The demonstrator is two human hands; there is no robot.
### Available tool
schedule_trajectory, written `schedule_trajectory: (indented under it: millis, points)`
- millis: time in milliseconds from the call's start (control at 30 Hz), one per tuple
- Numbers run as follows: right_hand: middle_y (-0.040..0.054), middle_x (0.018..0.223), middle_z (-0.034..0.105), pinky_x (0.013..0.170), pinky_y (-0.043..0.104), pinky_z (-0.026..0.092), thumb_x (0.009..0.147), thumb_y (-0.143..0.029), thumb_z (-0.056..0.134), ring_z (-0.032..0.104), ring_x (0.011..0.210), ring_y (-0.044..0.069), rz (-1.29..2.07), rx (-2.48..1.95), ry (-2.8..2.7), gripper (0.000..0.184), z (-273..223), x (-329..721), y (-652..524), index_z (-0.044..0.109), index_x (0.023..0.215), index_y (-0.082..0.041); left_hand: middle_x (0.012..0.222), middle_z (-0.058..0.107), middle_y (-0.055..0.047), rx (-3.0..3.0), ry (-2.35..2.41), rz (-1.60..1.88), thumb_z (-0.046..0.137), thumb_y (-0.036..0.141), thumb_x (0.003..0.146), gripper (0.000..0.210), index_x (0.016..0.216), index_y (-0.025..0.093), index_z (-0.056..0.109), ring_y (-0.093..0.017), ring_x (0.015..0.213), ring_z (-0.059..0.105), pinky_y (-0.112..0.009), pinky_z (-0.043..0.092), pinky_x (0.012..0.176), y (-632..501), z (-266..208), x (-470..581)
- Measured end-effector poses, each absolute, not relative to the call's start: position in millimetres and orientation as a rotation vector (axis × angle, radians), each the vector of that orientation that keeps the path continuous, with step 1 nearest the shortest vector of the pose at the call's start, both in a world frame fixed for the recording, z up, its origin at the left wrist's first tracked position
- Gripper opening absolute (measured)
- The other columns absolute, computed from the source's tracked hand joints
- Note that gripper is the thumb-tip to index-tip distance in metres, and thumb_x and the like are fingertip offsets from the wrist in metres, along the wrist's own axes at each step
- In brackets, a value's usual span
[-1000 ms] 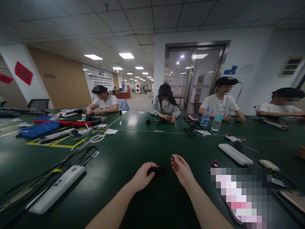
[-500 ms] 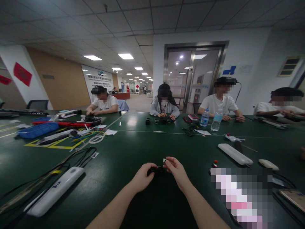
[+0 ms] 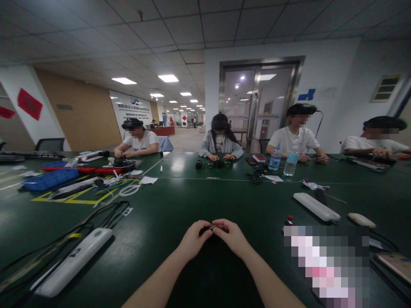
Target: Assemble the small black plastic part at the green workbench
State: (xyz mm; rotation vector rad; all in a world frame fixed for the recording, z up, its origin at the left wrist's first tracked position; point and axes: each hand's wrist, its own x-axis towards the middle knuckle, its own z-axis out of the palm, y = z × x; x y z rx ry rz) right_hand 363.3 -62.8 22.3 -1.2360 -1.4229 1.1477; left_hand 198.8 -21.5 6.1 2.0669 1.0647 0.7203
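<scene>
- the green table (image 3: 173, 201) is taken up at both sides by cables and casings; its near middle is used by 2 bare hands.
- a long white casing (image 3: 72, 263), marked "2", is left untouched at the left.
- the left hand (image 3: 195, 238) is curled around a small black object (image 3: 204, 231), mostly hidden.
- the right hand (image 3: 230, 234) is set fingertip to fingertip against the left, narrowly pinched.
- a thin pale piece (image 3: 212, 227) is gripped there, beside the black object; whether they are joined cannot be told; neither is yet released.
</scene>
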Motion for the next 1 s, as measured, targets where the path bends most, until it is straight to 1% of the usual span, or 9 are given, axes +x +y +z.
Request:
schedule_trajectory:
  millis: [133, 300, 433, 567, 633, 733, 867, 1000]
  points:
    - [0.0022, 0.093, 0.064, 0.081, 0.033, 0.042, 0.07, -0.033, 0.059, 0.058, 0.09, 0.019, 1.153, -1.236, -1.382, 0.029, 20.0, 366.4, -60.7, 0.06, 0.097, -0.021, 0.1, 0.058, 0.0, 2.074, 1.11, 0.72, 0.045, 0.035, 0.079, 0.023, 0.097, 0.027, 0.056, -0.017, 0.093, 0.052, -0.031, 0.041, 0.081, -22.9, 7.5, 198.2]
    - [0.0043, 0.092, 0.064, 0.077, 0.033, 0.042, 0.071, -0.039, 0.057, 0.057, 0.09, 0.02, 1.141, -1.267, -1.142, 0.031, 15.1, 374.1, -56.1, 0.059, 0.095, -0.02, 0.099, 0.059, 0.001, 2.223, 1.091, 0.679, 0.047, 0.032, 0.077, 0.019, 0.092, 0.026, 0.058, -0.018, 0.096, 0.05, -0.035, 0.036, 0.087, -26.7, 11.6, 198.8]
    - [0.0052, 0.089, 0.064, 0.072, 0.031, 0.042, 0.068, -0.045, 0.059, 0.057, 0.086, 0.02, 1.164, -1.207, -0.978, 0.036, 4.5, 379.5, -50.2, 0.06, 0.093, -0.02, 0.1, 0.059, 0.0, 2.302, 1.104, 0.605, 0.043, 0.032, 0.08, 0.022, 0.095, 0.023, 0.056, -0.015, 0.095, 0.051, -0.032, 0.034, 0.09, -27.3, 16.2, 198.1]
    - [0.0046, 0.088, 0.063, 0.071, 0.032, 0.042, 0.066, -0.045, 0.061, 0.057, 0.084, 0.02, 1.202, -1.145, -0.908, 0.035, -2.3, 385.6, -47.5, 0.062, 0.092, -0.022, 0.096, 0.06, 0.002, 2.289, 1.126, 0.55, 0.04, 0.033, 0.081, 0.022, 0.094, 0.024, 0.056, -0.014, 0.092, 0.052, -0.029, 0.035, 0.086, -23.0, 22.3, 184.2]
    - [0.0042, 0.089, 0.063, 0.073, 0.032, 0.043, 0.068, -0.044, 0.06, 0.057, 0.084, 0.019, 1.23, -1.126, -0.892, 0.032, -1.0, 388.1, -48.7, 0.062, 0.091, -0.022, 0.094, 0.061, 0.001, 2.27, 1.157, 0.518, 0.04, 0.035, 0.081, 0.023, 0.094, 0.024, 0.055, -0.014, 0.089, 0.053, -0.027, 0.037, 0.082, -17.7, 25.2, 167.4]
    - [0.0039, 0.089, 0.062, 0.074, 0.033, 0.043, 0.069, -0.043, 0.06, 0.056, 0.084, 0.019, 1.269, -1.109, -0.883, 0.03, 4.7, 389.5, -52.2, 0.063, 0.09, -0.023, 0.091, 0.062, 0.001, 2.204, 1.308, 0.492, 0.038, 0.04, 0.08, 0.028, 0.093, 0.023, 0.054, -0.014, 0.08, 0.055, -0.025, 0.041, 0.07, -6.3, 27.6, 127.1]
    - [0.0039, 0.087, 0.063, 0.074, 0.032, 0.043, 0.068, -0.042, 0.061, 0.057, 0.082, 0.019, 1.281, -1.104, -0.873, 0.029, 10.7, 387.3, -54.4, 0.064, 0.089, -0.022, 0.086, 0.064, 0.0, 2.111, 1.621, 0.599, 0.039, 0.043, 0.076, 0.028, 0.086, 0.022, 0.054, -0.015, 0.079, 0.058, -0.024, 0.042, 0.07, 8.2, 23.8, 58.3]
    - [0.0039, 0.085, 0.063, 0.073, 0.031, 0.043, 0.067, -0.041, 0.062, 0.057, 0.08, 0.018, 1.277, -1.112, -0.86, 0.029, 10.4, 385.8, -53.5, 0.064, 0.088, -0.022, 0.081, 0.064, -0.002, 2.009, 1.849, 0.728, 0.039, 0.044, 0.073, 0.028, 0.079, 0.021, 0.053, -0.018, 0.078, 0.06, -0.027, 0.043, 0.071, 13.1, 15.9, 10.1]
